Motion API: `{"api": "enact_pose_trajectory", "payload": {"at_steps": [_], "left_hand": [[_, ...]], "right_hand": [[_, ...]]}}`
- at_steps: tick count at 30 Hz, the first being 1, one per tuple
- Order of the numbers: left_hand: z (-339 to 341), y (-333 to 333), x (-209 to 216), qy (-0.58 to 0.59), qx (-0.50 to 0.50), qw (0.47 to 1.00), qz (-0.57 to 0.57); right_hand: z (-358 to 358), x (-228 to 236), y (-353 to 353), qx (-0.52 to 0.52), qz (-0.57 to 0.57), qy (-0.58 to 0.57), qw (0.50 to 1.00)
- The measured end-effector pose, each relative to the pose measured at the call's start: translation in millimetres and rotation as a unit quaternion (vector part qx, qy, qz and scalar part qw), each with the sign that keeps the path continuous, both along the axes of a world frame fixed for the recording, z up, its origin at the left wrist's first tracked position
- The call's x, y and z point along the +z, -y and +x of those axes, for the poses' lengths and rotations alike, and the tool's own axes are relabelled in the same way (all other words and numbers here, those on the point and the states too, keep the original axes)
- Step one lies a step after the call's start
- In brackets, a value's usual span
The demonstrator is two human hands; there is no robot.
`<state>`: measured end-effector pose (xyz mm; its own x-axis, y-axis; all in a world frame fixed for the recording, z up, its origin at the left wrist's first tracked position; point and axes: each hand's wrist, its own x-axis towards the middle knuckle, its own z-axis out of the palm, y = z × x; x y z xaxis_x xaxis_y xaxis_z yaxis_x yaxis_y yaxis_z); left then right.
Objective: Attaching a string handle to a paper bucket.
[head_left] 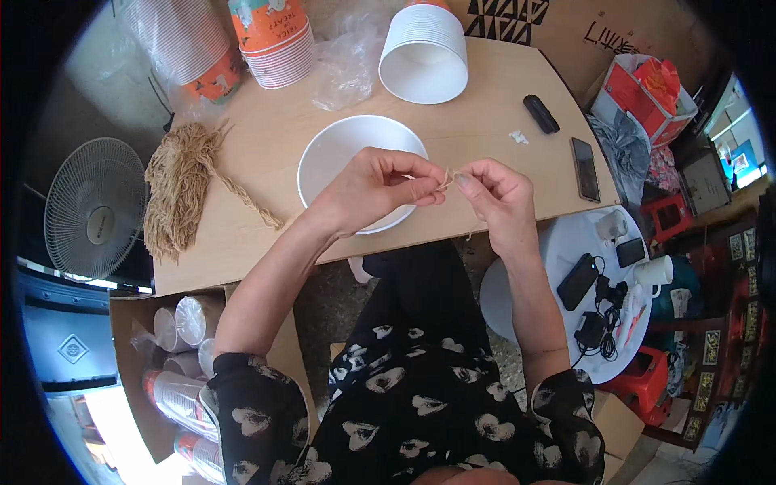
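A thin piece of tan twine (447, 178) runs between my two hands, pinched at the fingertips. My left hand (380, 184) has its thumb and index finger closed on it, above a large white paper tub (323, 166). Close on the right, my right hand (499, 198) pinches the same twine, with a loose end dangling below it near the table edge. Whether the twine is knotted or looped there is too small to tell. A thick bundle of similar tan twine (179, 190) lies on the table's left side, one twisted tail stretching toward the tub.
Stacked white tubs (423, 65) lie at the back, beside a clear plastic bag (343, 69) and orange-patterned tubs (275, 48). A phone (585, 169) and black object (541, 114) rest at right. A fan (99, 214) stands left; a white round stool (558, 234) holds chargers.
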<state>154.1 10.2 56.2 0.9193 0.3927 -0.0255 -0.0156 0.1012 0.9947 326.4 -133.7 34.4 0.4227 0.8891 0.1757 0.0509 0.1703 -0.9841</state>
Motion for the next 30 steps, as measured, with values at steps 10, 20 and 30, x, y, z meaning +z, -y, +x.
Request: {"api": "enact_pose_trajectory", "payload": {"at_steps": [10, 20, 30], "left_hand": [[2.2, 3.6, 6.0, 0.003, 0.008, 1.0, -0.013], [0.7, -2.6, 0.9, -0.017, -0.017, 0.999, -0.03], [1.2, -3.1, 0.5, 0.002, -0.033, 0.999, -0.003]], "right_hand": [[0.6, -8.1, 0.2, 0.017, 0.007, 0.084, 0.996], [1.7, -5.1, 1.1, -0.029, 0.038, 0.087, 0.995], [-6.6, -10.6, -2.8, -0.063, 0.078, 0.128, 0.987]]}}
